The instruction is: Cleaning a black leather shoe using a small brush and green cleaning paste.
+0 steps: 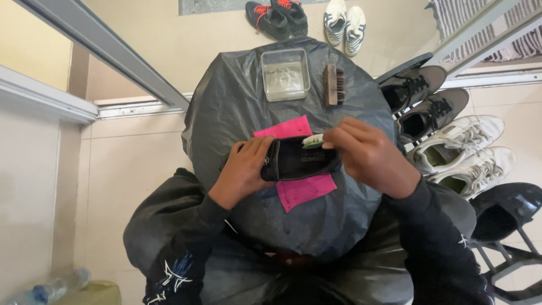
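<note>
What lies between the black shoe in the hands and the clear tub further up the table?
In the head view, a pink cloth pokes out from under the black shoe; beyond it, only bare dark plastic sheet up to the clear tub.

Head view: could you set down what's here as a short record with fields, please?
left hand: left hand grips one end of the black shoe
right hand: right hand holds a small white-and-green brush against the shoe
under the shoe: bright pink cloth
work surface: dark grey plastic sheet
far side: clear square plastic tub, brown wooden brush
floor: white sneakers and grey-brown lace-up shoes to the right
</note>
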